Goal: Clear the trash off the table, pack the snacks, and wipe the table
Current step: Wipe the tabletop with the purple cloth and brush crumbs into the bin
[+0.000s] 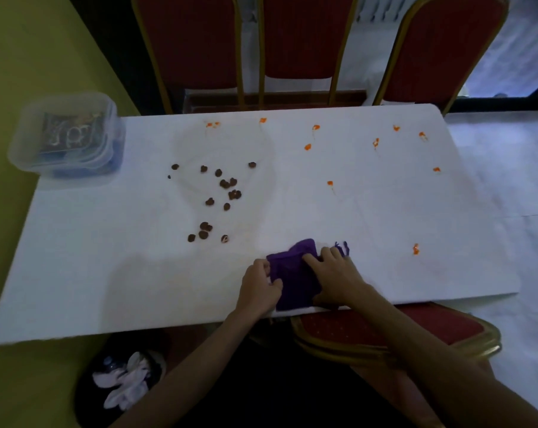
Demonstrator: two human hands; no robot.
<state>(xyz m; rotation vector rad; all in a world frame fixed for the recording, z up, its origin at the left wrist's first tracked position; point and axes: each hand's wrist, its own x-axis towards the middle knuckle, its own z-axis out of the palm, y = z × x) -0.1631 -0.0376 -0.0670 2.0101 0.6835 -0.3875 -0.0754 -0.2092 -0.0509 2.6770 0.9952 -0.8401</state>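
Observation:
A folded purple cloth (292, 273) lies on the white table (107, 257) near its front edge. My left hand (260, 288) grips the cloth's left edge. My right hand (335, 276) presses flat on its right side, fingers spread. Several brown snack pieces (221, 196) are scattered left of the table's centre. Several orange smears (315, 128) dot the far and right parts of the table, one at the near right (415, 249). A clear lidded plastic box (65, 135) holding packets stands on the far left corner.
A black bin (122, 381) holding crumpled white tissues and a bottle stands on the floor under the table's front left. Three red chairs (301, 41) line the far side. Another red chair (385, 329) sits just under the near edge, by my right arm.

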